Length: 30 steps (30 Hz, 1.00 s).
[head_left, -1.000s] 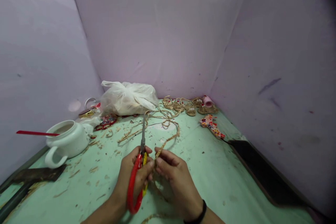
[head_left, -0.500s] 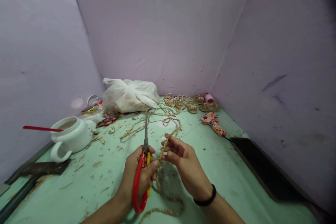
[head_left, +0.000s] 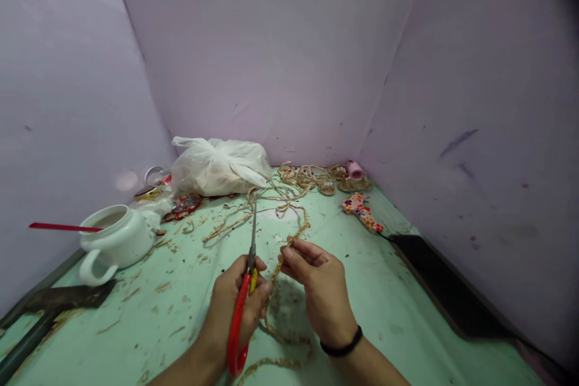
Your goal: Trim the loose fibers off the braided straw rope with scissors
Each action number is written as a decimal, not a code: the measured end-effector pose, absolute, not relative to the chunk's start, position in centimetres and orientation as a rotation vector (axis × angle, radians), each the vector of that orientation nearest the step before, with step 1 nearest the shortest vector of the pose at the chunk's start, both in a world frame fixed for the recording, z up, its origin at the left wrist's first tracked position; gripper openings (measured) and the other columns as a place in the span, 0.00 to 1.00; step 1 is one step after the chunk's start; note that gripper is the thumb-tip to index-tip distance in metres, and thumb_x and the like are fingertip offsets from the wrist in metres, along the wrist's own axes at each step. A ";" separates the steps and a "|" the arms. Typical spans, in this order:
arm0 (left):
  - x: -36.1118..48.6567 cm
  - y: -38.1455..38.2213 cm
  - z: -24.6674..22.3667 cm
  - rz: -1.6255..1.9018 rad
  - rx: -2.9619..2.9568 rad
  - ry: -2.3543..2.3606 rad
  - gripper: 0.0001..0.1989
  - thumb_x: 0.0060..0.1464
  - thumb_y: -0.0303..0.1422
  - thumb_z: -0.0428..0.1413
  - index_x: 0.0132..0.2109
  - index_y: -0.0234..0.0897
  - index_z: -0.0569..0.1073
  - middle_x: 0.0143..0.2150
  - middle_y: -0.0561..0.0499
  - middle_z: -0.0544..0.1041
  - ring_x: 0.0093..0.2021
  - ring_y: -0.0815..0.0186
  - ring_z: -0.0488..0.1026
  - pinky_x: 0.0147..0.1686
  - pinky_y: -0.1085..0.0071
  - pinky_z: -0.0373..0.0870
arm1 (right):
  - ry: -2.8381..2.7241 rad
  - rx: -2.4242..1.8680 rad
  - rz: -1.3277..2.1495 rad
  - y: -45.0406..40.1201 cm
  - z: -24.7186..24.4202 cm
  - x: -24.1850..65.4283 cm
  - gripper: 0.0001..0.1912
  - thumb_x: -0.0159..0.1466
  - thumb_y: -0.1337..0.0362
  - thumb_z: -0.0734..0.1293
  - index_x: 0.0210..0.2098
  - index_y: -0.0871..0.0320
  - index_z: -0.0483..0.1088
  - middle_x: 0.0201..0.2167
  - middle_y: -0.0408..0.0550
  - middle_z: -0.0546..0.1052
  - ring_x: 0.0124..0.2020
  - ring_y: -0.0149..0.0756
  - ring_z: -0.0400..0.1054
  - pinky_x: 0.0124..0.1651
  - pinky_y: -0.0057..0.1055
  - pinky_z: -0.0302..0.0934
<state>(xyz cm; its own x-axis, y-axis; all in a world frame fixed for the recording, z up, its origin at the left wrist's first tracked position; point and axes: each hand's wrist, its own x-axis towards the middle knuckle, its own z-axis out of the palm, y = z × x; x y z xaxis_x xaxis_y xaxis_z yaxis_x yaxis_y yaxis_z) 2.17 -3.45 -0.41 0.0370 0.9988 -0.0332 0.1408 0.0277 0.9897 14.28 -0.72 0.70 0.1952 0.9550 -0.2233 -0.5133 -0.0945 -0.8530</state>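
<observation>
My left hand (head_left: 239,292) is closed around red-handled scissors (head_left: 234,329), their blades pointing away from me. A yellow piece shows beside the red handle. The braided straw cord (head_left: 277,274) passes by the thumb and fingertips of this hand. Between thumb and fingers, my right hand (head_left: 323,286) pinches the same cord a little farther up. From there the cord runs back to a loose tangle, while its near part curls over the table toward me.
A white pot (head_left: 118,235) with a red stick stands left, behind a hammer-like tool (head_left: 67,298). At the back lie a white plastic bag (head_left: 221,166) and coiled straw pieces (head_left: 326,187). A floral glue gun (head_left: 362,212) and a black slab (head_left: 443,283) are right.
My right fingers have closed onto the cord from a looser, more open pose. The left hand still holds the scissors. The view has shifted slightly.
</observation>
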 end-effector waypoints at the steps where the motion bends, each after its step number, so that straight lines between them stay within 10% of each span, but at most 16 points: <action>1: 1.9 -3.4 -0.3 1.060 1.380 1.331 0.11 0.48 0.39 0.52 0.36 0.39 0.61 0.19 0.60 0.62 0.16 0.74 0.60 0.15 0.78 0.57 | -0.558 -1.035 1.334 -0.7 0.7 14.3 0.17 0.39 0.65 0.74 0.28 0.64 0.72 0.22 0.46 0.76 0.23 0.31 0.68 0.29 0.30 0.66; 9: -0.6 -1.6 0.9 0.761 2.318 1.589 0.15 0.50 0.25 0.42 0.46 0.36 0.63 0.39 0.45 0.69 0.38 0.60 0.66 0.38 0.63 0.64 | -0.660 -0.980 1.305 -0.2 1.1 15.0 0.14 0.42 0.64 0.72 0.29 0.62 0.74 0.21 0.43 0.75 0.22 0.29 0.67 0.28 0.28 0.63; 30: -1.0 -1.0 -0.4 0.531 2.644 1.835 0.18 0.53 0.21 0.40 0.49 0.35 0.63 0.38 0.45 0.67 0.37 0.59 0.64 0.37 0.62 0.63 | -1.207 -1.189 0.945 -1.0 1.4 15.1 0.08 0.51 0.68 0.64 0.29 0.60 0.76 0.27 0.47 0.74 0.26 0.33 0.66 0.26 0.27 0.61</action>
